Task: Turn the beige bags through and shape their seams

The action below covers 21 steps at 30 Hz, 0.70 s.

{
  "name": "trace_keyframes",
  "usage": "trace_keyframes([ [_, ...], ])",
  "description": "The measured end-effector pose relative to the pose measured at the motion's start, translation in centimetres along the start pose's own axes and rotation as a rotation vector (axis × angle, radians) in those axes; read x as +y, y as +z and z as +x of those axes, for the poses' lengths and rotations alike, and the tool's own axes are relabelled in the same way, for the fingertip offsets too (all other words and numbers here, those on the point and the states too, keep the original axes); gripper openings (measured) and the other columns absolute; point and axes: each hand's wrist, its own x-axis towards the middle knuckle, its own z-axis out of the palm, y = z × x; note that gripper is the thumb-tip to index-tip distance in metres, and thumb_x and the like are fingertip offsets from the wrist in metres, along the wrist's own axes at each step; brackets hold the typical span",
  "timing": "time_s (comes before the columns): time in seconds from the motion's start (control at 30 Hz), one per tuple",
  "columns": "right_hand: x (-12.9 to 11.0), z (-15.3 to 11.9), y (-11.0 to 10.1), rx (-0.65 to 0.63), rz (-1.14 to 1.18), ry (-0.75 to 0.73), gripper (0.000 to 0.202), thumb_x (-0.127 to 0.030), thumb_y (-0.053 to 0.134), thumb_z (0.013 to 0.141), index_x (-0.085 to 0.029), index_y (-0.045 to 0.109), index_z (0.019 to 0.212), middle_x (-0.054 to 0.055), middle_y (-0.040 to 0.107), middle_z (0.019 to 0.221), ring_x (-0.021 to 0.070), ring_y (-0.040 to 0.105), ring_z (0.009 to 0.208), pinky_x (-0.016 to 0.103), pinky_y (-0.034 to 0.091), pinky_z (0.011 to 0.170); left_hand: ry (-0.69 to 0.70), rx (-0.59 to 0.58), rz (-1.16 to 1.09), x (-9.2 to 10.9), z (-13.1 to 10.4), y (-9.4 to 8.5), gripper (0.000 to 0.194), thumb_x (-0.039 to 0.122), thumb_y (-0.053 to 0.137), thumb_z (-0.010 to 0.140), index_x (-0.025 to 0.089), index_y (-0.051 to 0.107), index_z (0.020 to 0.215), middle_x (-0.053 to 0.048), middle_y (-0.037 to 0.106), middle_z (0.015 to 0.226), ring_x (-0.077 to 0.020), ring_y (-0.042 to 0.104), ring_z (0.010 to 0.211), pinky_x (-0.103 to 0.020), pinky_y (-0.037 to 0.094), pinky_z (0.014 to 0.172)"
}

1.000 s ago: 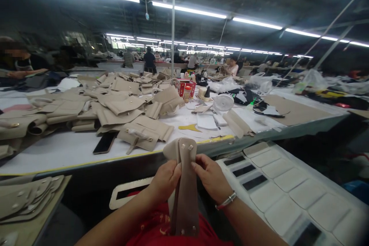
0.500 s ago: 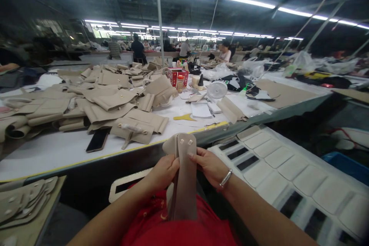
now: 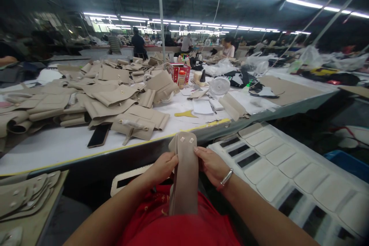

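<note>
A long beige leather piece (image 3: pixel 186 173) with a rounded top end stands upright over my lap. Two small light fasteners show near its top, and another beige layer peeks out behind its left edge. My left hand (image 3: pixel 165 167) pinches the left edge between thumb and fingers. On the opposite edge, my right hand (image 3: pixel 211 163) grips with the thumb in front and the other fingers partly hidden behind. A bracelet (image 3: pixel 226 177) circles the right wrist. The lower end of the piece rests against the red clothing on my lap.
Beyond my hands, a white-topped table (image 3: pixel 63 148) bears a heap of beige leather parts (image 3: pixel 115 96), a phone (image 3: pixel 98 136) and a yellow template (image 3: pixel 185 113). Pale panels (image 3: pixel 288 161) lie in rows at right. Stacked beige flaps (image 3: pixel 29 194) sit at lower left. Several people work farther back.
Both hands keep hold of the leather piece, its front face now turned slightly more toward me. The layer behind it at left shows less. The view has shifted slightly.
</note>
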Motion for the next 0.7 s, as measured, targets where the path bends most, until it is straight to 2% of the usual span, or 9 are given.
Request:
trace_keyframes([
  [0.13, 0.5, 0.1, 0.1, -0.003, 0.053, 0.04, 0.025, -0.038, 0.063, 0.069, -0.015, 0.059, 0.076, 0.001, 0.06, 0.062, 0.0109, 0.052, 0.054, 0.023, 0.041, 0.05, -0.026, 0.018, -0.006, -0.2, 0.1, -0.1, 0.031, 0.039, 0.039, 0.079, 0.012, 0.05, 0.069, -0.001, 0.053, 0.058, -0.0128, 0.055, 0.046, -0.022, 0.045, 0.038],
  [0.27, 0.5, -0.2, 0.0, -0.021, -0.02, -0.012, 0.025, -0.037, 0.065, 0.067, -0.016, 0.057, 0.077, 0.0, 0.061, 0.066, 0.0109, 0.055, 0.061, 0.023, 0.045, 0.058, -0.093, 0.013, -0.037, -0.9, 0.4, -0.7, 0.032, 0.041, 0.043, 0.078, 0.011, 0.053, 0.074, -0.003, 0.056, 0.06, -0.0139, 0.056, 0.05, -0.026, 0.048, 0.043],
  [0.33, 0.7, -0.4, -0.2, -0.023, -0.158, -0.045, 0.024, -0.037, 0.064, 0.068, -0.016, 0.056, 0.078, 0.0, 0.06, 0.068, 0.0115, 0.056, 0.063, 0.024, 0.047, 0.06, -0.106, -0.017, -0.084, -1.5, 0.5, -1.2, 0.036, 0.045, 0.045, 0.077, 0.01, 0.054, 0.078, -0.004, 0.058, 0.064, -0.0143, 0.057, 0.054, -0.028, 0.05, 0.047],
  [0.43, 1.4, -0.8, -0.8, -0.023, -0.509, -0.098, 0.022, -0.04, 0.057, 0.073, -0.018, 0.054, 0.071, -0.001, 0.058, 0.064, 0.0125, 0.056, 0.059, 0.024, 0.047, 0.053, -0.093, -0.06, -0.165, -2.4, 0.6, -1.9, 0.04, 0.049, 0.046, 0.078, 0.011, 0.055, 0.086, -0.004, 0.059, 0.069, -0.0145, 0.058, 0.058, -0.029, 0.05, 0.051],
  [0.53, 2.2, -1.0, -1.3, -0.044, -0.774, -0.146, 0.027, -0.042, 0.052, 0.077, -0.018, 0.051, 0.063, 0.0, 0.058, 0.06, 0.0125, 0.056, 0.053, 0.024, 0.045, 0.049, -0.081, -0.112, -0.203, -3.2, 0.4, -2.2, 0.037, 0.045, 0.047, 0.079, 0.012, 0.056, 0.092, -0.004, 0.059, 0.075, -0.0138, 0.057, 0.064, -0.026, 0.049, 0.054],
  [0.6, 2.5, -1.1, -1.6, -0.078, -0.795, -0.116, 0.027, -0.042, 0.051, 0.077, -0.018, 0.051, 0.065, 0.001, 0.059, 0.06, 0.013, 0.057, 0.052, 0.024, 0.045, 0.048, -0.069, -0.166, -0.187, -3.6, 0.0, -2.2, 0.033, 0.04, 0.05, 0.078, 0.015, 0.057, 0.099, -0.004, 0.058, 0.084, -0.0139, 0.057, 0.071, -0.023, 0.048, 0.055],
  [0.7, 2.6, -1.2, -1.7, -0.127, -0.68, 0.005, 0.025, -0.041, 0.053, 0.076, -0.018, 0.052, 0.067, 0.0, 0.06, 0.059, 0.0144, 0.059, 0.052, 0.025, 0.047, 0.049, -0.076, -0.225, -0.101, -4.1, -0.7, -2.1, 0.035, 0.035, 0.051, 0.077, 0.018, 0.056, 0.108, -0.005, 0.059, 0.093, -0.0145, 0.056, 0.077, -0.02, 0.046, 0.054],
])
